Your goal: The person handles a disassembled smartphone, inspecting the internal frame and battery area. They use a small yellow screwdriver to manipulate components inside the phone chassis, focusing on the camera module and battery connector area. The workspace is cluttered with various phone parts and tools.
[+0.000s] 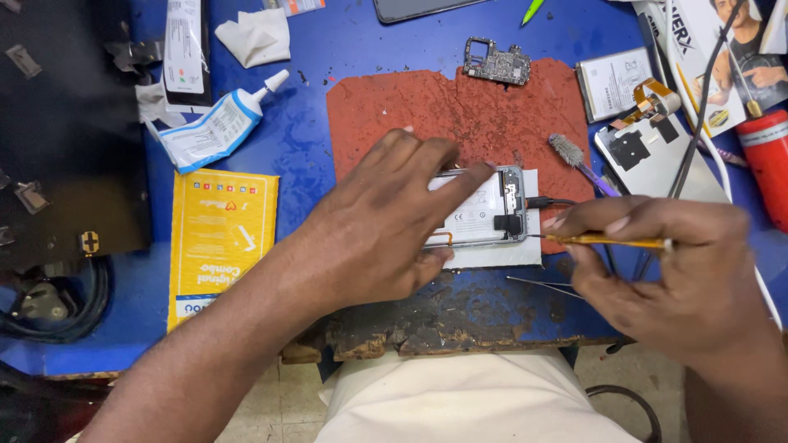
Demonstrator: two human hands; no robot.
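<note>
Phone (484, 209) sits back-off in the middle of the red mat (394, 107), battery in, cable plugged on its right. Left hand (373, 221) spread flat, pinning it; right hand (657, 246) pinches a yellow tool (603, 240) at the bottom connector. Motherboard (497, 61) lies out on the far side, so reassembly looks a long way off

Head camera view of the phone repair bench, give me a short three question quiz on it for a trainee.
1. True or false: the left hand presses down on the opened phone.
2. What does the right hand hold? A) yellow-handled tool B) glue tube C) brush
3. Fill in: the loose circuit board lies at the far edge of the ___ mat.

Key
1. True; the left hand's fingers lie across the phone.
2. A; the thin yellow-handled tool points its tip at the phone's end. The glue tube and brush lie untouched.
3. Red.
</note>
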